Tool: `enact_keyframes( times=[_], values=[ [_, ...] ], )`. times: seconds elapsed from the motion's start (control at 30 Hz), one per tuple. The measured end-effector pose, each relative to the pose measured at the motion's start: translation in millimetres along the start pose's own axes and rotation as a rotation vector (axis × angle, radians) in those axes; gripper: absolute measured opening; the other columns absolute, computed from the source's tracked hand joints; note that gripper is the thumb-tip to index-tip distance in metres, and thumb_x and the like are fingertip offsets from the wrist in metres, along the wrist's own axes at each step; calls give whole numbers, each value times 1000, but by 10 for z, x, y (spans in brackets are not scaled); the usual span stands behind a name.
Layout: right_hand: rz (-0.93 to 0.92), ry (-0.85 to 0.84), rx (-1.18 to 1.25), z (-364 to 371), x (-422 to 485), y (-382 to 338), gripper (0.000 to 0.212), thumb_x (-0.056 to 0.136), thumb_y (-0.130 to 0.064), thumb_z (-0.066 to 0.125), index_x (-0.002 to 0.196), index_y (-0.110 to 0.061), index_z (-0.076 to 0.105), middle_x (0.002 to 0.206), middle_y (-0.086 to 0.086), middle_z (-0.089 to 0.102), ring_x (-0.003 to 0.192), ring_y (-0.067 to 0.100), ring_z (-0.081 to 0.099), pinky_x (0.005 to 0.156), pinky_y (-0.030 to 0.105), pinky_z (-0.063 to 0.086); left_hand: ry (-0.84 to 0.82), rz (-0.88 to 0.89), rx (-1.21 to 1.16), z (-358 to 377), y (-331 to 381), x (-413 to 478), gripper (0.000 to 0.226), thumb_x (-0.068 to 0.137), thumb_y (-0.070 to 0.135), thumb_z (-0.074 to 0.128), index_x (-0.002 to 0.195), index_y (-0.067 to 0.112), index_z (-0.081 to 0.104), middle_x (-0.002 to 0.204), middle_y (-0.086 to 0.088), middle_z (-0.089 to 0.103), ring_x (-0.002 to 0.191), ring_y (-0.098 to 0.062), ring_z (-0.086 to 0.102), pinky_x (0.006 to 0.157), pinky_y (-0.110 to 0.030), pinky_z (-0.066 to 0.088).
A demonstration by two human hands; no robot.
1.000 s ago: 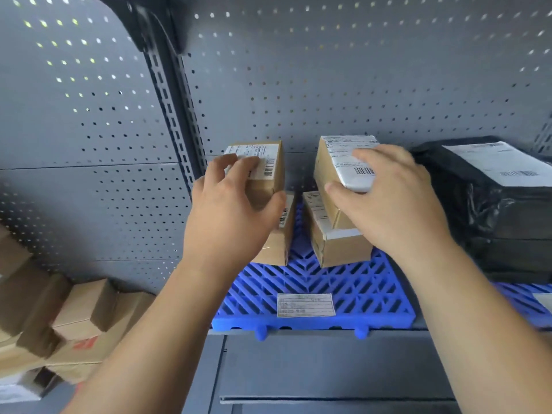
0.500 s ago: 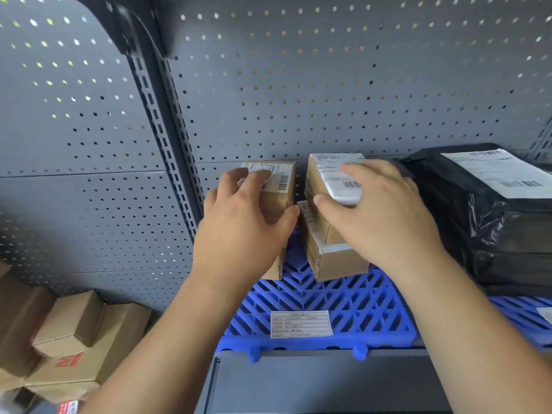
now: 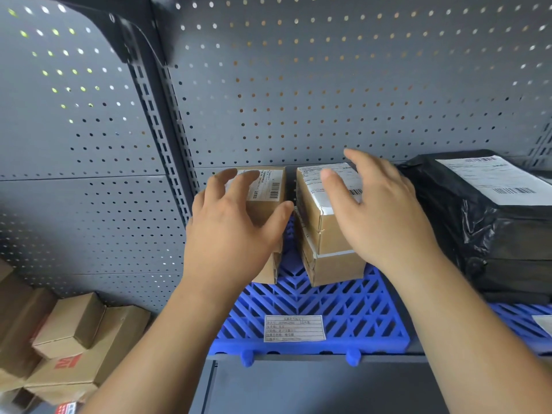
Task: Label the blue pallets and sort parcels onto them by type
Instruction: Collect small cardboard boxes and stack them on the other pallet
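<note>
Over the blue pallet [image 3: 328,300], the left hand [image 3: 233,234] and right hand [image 3: 379,216] spread loose fingers, gripping nothing, above two cardboard parcel stacks [image 3: 324,231], black bagged parcels [image 3: 484,234] just beside.

Below the left hand [image 3: 230,234] and right hand [image 3: 379,216], the pallet [image 3: 328,303] is bright blue in an open herringbone lattice, and its paper label [image 3: 294,328] is white with dark print. The boxes [image 3: 322,222] under the hands are brown cardboard with white, black-barcoded stickers, and the wrapped parcel [image 3: 484,231] right of the right hand is glossy black. Behind the hands the back panel [image 3: 298,85] is grey, dotted with gridded holes; the cartons [image 3: 89,348] left of the left hand are brown, one printed red.
</note>
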State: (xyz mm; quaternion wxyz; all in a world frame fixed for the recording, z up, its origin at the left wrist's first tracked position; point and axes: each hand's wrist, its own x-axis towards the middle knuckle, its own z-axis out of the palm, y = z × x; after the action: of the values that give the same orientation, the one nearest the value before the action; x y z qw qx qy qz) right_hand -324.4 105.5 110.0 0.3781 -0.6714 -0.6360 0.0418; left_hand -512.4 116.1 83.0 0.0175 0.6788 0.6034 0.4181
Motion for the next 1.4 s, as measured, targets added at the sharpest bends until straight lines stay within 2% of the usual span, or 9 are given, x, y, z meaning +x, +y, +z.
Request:
enact_keyframes(
  times=[0.33,0.6,0.73,0.83,0.93,1.0,1.1,1.23,1.4],
  values=[
    [26,4,109,-22,78,102,58,100,-64,28,149,-36,43,156,-7,43,143,25,39,113,44,34,89,27,-130,-40,-31,128,54,91,62,55,133,30,61,140,9,50,135,-16,47,112,-42,42],
    [36,36,237,-15,136,222,50,106,-49,30,145,-26,51,151,-9,50,140,10,38,100,21,25,131,-83,-299,-50,-175,224,38,101,51,49,130,32,62,134,13,53,123,-5,54,104,-33,47],
    [47,62,310,3,102,306,42,110,-37,28,135,-20,57,142,-5,57,123,3,40,89,15,25,119,-163,-337,-42,-331,234,37,107,45,38,135,30,58,132,13,57,106,15,51,91,-4,36],
    [104,84,398,58,76,385,49,109,-43,24,142,-23,54,147,-5,55,133,6,45,109,24,30,118,-256,-448,-16,-452,214,39,108,46,33,134,31,58,126,14,63,117,-3,56,106,-27,41],
    [245,68,647,153,74,526,57,92,-72,25,132,-50,59,142,-17,57,134,5,50,120,41,33,68,-397,-631,53,-584,185,47,103,57,31,136,37,57,125,18,64,116,-9,62,108,-42,47],
    [319,26,786,226,78,640,57,83,-82,27,119,-58,65,135,-18,63,130,5,54,118,45,35,3,-499,-789,114,-660,162,50,106,56,30,143,34,55,132,12,64,118,-11,62,107,-41,47],
    [360,-91,1018,341,29,774,62,98,-72,22,133,-42,63,132,-13,69,127,7,60,117,44,38,-121,-583,-968,187,-746,131,58,107,59,24,148,29,52,141,2,64,128,-19,61,112,-44,43],
    [389,-227,1143,440,-72,816,70,101,-67,10,143,-34,54,137,-10,66,132,10,57,120,44,32,-228,-582,-1073,227,-765,67,62,108,58,16,143,26,57,132,-1,70,127,-20,63,109,-43,44],
    [399,-264,1184,486,-160,756,67,102,-65,7,133,-36,59,130,-8,71,125,7,62,108,36,41,-342,-529,-1116,280,-732,-5,65,108,55,11,141,24,58,133,-1,70,129,-16,61,113,-43,40]
  ],
)
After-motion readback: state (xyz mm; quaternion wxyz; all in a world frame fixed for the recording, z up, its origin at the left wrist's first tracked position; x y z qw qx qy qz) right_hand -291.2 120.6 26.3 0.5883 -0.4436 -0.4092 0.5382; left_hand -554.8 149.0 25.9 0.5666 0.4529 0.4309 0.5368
